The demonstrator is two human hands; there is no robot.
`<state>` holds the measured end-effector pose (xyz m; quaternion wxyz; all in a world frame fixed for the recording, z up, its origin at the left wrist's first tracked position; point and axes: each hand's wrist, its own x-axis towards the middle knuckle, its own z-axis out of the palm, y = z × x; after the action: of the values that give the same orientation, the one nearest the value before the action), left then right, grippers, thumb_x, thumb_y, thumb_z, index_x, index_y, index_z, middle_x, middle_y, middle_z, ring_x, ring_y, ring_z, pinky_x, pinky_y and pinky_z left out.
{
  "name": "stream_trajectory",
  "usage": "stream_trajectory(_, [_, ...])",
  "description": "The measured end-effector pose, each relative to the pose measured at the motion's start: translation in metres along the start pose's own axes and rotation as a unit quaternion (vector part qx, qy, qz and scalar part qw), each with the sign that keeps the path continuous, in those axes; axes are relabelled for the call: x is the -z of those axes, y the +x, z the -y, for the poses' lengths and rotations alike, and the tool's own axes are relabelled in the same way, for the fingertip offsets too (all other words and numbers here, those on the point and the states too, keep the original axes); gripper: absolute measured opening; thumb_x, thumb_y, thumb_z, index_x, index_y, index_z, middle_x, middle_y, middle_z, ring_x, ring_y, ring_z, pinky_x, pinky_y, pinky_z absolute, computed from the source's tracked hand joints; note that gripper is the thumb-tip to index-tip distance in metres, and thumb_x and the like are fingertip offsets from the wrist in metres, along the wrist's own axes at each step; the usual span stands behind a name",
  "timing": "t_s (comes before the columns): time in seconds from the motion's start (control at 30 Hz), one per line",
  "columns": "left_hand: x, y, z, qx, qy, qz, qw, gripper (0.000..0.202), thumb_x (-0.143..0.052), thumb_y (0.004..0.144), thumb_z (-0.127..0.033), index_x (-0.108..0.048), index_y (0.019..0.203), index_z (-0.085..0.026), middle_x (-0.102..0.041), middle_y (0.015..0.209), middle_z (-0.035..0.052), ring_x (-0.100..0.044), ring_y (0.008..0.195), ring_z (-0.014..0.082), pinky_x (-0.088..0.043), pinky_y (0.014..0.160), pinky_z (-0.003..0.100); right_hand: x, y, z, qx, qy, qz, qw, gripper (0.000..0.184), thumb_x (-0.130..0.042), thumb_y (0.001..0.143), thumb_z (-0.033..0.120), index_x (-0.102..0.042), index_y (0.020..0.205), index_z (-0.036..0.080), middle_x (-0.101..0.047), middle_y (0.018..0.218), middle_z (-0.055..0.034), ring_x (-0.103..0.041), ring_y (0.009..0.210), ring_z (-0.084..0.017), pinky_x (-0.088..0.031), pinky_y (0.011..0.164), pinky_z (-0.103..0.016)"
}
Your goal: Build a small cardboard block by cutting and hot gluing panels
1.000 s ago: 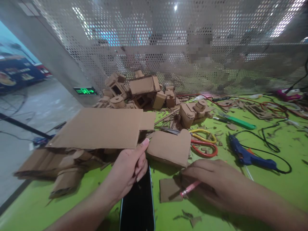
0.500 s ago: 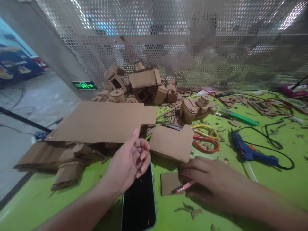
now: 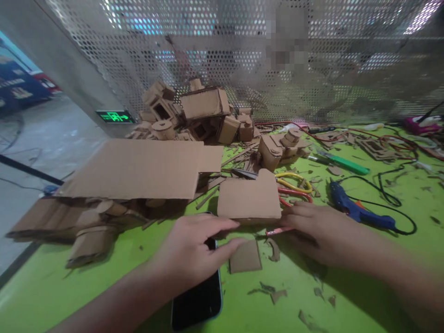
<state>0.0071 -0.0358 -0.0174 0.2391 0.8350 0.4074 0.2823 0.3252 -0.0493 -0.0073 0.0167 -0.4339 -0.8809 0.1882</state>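
Note:
My left hand [image 3: 196,245] lies over the top of a black phone [image 3: 196,303], fingers stretched out flat toward a small cardboard square [image 3: 244,256] on the green table [image 3: 104,286]. Its fingertips reach the near edge of a cardboard piece with a tab [image 3: 249,199]. My right hand [image 3: 321,229] rests on the table just right of that piece, touching its right corner, with a pink pencil [image 3: 277,231] gripped under its fingers.
A large flat cardboard sheet [image 3: 138,169] lies on scraps at the left. Small cardboard models [image 3: 197,115] pile up against a perforated metal screen [image 3: 243,55]. Scissors [image 3: 294,188], a blue glue gun [image 3: 357,210] with cable and a green cutter [image 3: 343,163] lie to the right.
My left hand turned palm down and stretched its fingers flat toward the tabbed piece. My right hand slid forward off the small square to that piece's right corner.

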Motion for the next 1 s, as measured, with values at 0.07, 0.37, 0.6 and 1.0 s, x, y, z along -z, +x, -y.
stream_trajectory(0.07, [-0.002,-0.004,0.005,-0.043,0.026,0.03,0.998,0.04,-0.087,0.091,-0.047,-0.084,0.123,-0.023,-0.089,0.113,0.0075,-0.085,0.098,0.0287,-0.066,0.091,0.038,-0.002,0.001,0.002,0.004,-0.015,-0.015,1.0,0.027,-0.055,0.105,0.018,-0.074,0.124,0.024,-0.08,0.117,-0.0097,-0.074,0.105,-0.029,-0.058,0.081,-0.042])
stream_trajectory(0.37, [0.005,0.002,0.01,-0.02,0.135,-0.04,0.99,0.044,-0.071,0.102,-0.035,-0.065,0.144,-0.021,-0.074,0.097,0.0034,-0.073,0.084,0.0215,-0.059,0.078,0.033,-0.016,0.01,0.015,0.073,0.002,-0.066,0.995,0.027,-0.058,0.111,0.031,-0.076,0.131,0.025,-0.079,0.135,-0.0099,-0.073,0.117,-0.028,-0.062,0.09,-0.043])
stream_trajectory(0.6, [0.009,0.001,0.012,-0.094,0.29,-0.025,0.952,0.058,-0.065,0.108,-0.044,-0.06,0.153,-0.009,-0.067,0.064,-0.0027,-0.061,0.051,0.0202,-0.043,0.055,0.035,-0.015,0.008,0.004,-0.027,-0.034,-0.105,0.993,0.033,-0.057,0.109,0.031,-0.073,0.136,0.021,-0.076,0.142,-0.0164,-0.075,0.122,-0.035,-0.065,0.095,-0.053])
stream_trajectory(1.0, [0.014,-0.002,0.008,-0.136,0.375,-0.112,0.91,0.037,-0.06,0.111,-0.04,-0.079,0.119,-0.009,-0.077,0.069,0.0048,-0.069,0.052,0.0212,-0.047,0.055,0.038,-0.012,0.01,-0.001,-0.108,-0.153,-0.09,0.978,0.04,-0.049,0.111,0.036,-0.076,0.138,0.023,-0.067,0.16,-0.0103,-0.078,0.116,-0.042,-0.071,0.073,-0.059])
